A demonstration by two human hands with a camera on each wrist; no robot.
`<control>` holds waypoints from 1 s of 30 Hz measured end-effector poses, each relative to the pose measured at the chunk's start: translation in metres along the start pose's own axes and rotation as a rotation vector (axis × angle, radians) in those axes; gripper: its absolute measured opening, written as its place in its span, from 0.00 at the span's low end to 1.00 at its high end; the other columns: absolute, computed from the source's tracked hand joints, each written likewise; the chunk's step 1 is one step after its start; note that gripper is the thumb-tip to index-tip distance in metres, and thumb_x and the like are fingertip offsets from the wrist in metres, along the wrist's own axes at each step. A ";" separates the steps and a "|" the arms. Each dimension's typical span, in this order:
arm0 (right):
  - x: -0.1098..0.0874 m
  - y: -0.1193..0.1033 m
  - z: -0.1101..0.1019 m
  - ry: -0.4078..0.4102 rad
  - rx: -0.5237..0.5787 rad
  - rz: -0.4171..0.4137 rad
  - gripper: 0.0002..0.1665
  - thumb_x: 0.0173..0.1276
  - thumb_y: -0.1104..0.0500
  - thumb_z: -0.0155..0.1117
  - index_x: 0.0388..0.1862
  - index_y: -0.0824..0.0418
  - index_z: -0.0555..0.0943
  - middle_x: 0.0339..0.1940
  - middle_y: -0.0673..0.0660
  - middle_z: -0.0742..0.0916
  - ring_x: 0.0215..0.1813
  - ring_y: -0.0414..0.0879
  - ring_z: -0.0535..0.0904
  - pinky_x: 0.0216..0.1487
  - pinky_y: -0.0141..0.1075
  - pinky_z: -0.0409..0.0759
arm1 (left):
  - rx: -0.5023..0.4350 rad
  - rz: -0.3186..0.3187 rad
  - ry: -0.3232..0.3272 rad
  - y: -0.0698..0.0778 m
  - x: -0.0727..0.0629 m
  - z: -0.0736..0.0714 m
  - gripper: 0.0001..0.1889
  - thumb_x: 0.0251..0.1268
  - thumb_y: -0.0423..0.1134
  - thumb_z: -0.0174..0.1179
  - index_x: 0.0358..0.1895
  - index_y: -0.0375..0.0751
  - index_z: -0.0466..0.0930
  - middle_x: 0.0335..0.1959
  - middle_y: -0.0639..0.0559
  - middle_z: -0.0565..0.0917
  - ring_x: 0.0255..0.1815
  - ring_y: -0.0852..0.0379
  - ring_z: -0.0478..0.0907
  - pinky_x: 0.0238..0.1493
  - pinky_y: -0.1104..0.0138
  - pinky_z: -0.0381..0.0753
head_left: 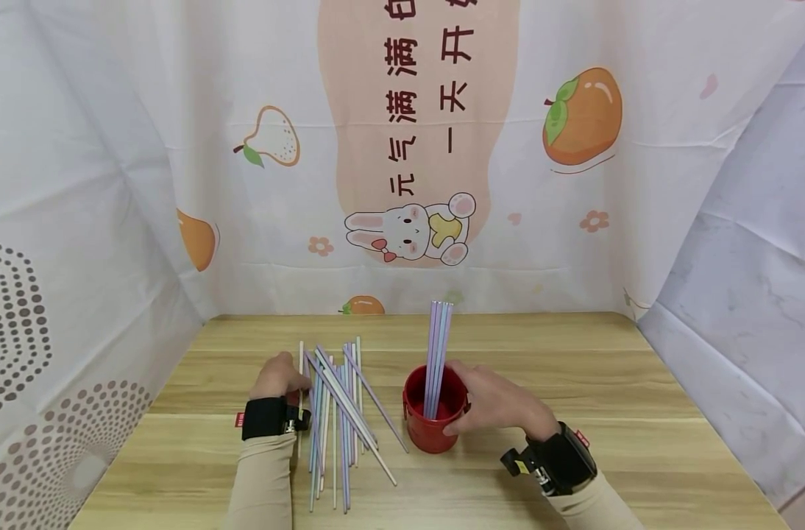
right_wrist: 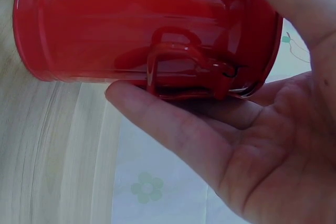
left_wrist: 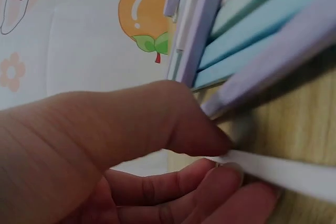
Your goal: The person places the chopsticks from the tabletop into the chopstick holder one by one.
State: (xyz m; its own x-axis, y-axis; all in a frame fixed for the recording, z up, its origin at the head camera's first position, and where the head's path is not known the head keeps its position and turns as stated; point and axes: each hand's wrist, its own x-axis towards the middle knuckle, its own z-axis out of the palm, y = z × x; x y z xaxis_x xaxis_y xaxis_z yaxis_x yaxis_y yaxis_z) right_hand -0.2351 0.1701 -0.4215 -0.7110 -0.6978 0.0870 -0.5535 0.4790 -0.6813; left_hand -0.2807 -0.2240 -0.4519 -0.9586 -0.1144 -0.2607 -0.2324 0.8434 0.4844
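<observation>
My left hand (head_left: 278,379) is at the left side of a loose pile of pastel chopsticks (head_left: 346,412). In the left wrist view, thumb and fingertips pinch one white chopstick (left_wrist: 286,172), close over the wood. Purple, blue and green chopsticks (left_wrist: 247,43) lie just beyond the thumb. My right hand (head_left: 498,401) grips a small red metal bucket (head_left: 431,439) from its right side, thumb at the near side. In the right wrist view a looped handle (right_wrist: 176,51) shows on the bucket's wall beside the fingers. Several purple and bluish chopsticks (head_left: 438,353) stand upright inside the bucket, leaning slightly.
The wooden table (head_left: 575,368) carries the pile on the left and the bucket at its middle. Some chopsticks in the pile cross each other at angles. A printed white curtain (head_left: 277,221) hangs along the far edge, with more cloth at both sides.
</observation>
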 end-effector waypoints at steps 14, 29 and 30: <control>0.000 0.000 -0.001 0.004 0.004 -0.020 0.49 0.53 0.53 0.85 0.70 0.60 0.70 0.57 0.55 0.89 0.58 0.50 0.86 0.60 0.48 0.86 | -0.070 0.063 0.083 0.006 -0.028 -0.037 0.09 0.70 0.31 0.56 0.34 0.25 0.75 0.22 0.41 0.81 0.20 0.50 0.82 0.25 0.63 0.79; 0.000 0.000 -0.001 -0.001 0.005 0.000 0.50 0.53 0.53 0.85 0.71 0.60 0.69 0.57 0.55 0.89 0.58 0.53 0.86 0.59 0.43 0.86 | -0.355 0.246 0.300 0.057 -0.081 -0.077 0.15 0.74 0.33 0.51 0.57 0.26 0.72 0.45 0.33 0.82 0.35 0.47 0.87 0.38 0.60 0.91; -0.001 0.000 0.000 0.000 0.004 0.001 0.50 0.53 0.53 0.85 0.71 0.59 0.69 0.57 0.55 0.89 0.58 0.53 0.87 0.59 0.43 0.86 | -0.366 0.264 0.313 0.061 -0.083 -0.077 0.16 0.74 0.34 0.51 0.57 0.26 0.72 0.46 0.32 0.82 0.36 0.46 0.87 0.38 0.61 0.91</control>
State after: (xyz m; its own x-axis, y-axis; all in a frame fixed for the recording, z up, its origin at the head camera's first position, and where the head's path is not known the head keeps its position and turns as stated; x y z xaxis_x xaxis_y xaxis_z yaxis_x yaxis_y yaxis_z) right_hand -0.2349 0.1710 -0.4214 -0.7117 -0.6972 0.0865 -0.5510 0.4776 -0.6843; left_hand -0.2280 -0.2030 -0.3364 -0.9823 -0.1211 0.1430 0.0344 0.6334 0.7731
